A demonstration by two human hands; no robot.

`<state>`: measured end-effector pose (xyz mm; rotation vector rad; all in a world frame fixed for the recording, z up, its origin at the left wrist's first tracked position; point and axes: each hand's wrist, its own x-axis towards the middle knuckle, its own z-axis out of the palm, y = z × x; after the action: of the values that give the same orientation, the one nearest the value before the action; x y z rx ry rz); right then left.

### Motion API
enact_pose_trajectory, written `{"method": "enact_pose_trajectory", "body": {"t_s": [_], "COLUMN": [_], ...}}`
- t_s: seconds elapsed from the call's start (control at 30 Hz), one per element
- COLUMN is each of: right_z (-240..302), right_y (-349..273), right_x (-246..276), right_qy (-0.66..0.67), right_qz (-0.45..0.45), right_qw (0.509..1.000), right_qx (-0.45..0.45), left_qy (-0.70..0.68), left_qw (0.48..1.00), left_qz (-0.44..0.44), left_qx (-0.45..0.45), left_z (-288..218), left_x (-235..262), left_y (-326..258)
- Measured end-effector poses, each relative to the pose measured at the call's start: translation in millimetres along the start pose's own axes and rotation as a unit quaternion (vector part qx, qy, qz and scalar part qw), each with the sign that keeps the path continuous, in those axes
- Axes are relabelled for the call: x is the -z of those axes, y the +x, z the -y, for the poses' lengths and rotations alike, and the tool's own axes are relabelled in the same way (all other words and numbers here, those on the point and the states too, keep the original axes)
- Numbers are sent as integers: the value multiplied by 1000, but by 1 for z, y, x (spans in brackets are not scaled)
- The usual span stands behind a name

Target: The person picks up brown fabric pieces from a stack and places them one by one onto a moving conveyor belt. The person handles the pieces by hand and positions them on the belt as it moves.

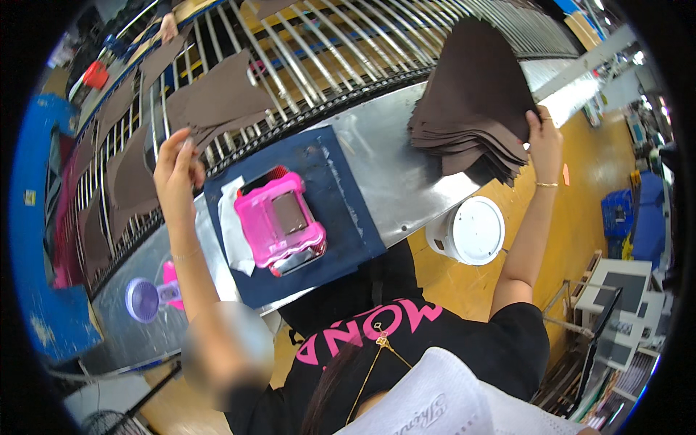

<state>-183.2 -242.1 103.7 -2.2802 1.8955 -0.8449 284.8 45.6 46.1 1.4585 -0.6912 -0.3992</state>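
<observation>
Right of the pink box (255, 221), over the worktop (388, 156), the brown stack (478, 87) points its rounded tip away from me, long axis near to far, layered end nearest; my right hand (545, 141) clamps its right edge; my left hand (177, 163), well apart, curls loosely left of the pink box.

left hand (176, 161) loosely curled, right hand (546, 145) outstretched, well apart
</observation>
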Motion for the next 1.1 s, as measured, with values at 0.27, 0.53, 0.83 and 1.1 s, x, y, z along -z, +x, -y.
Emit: {"method": "enact_pose_trajectory", "body": {"t_s": [0.27,0.53,0.83,1.1], "right_z": [143,193,250,232], "right_y": [-46,-91,-150,-153], "right_x": [-16,-69,-86,-104], "right_qy": [518,516,419,393], "right_qz": [65,240,323,225], "right_qw": [836,772,765,757], "right_qx": [170,282,367,471], "left_qy": [59,4,171,173], "left_qw": [991,1000,967,976], "left_qz": [93,-4,-144,-131], "left_qx": [-77,-27,-119,-25], "left_z": [-24,-65,-107,-73], "left_x": [-53,28,104,106], "left_y": [0,-62,-110,-120]}}
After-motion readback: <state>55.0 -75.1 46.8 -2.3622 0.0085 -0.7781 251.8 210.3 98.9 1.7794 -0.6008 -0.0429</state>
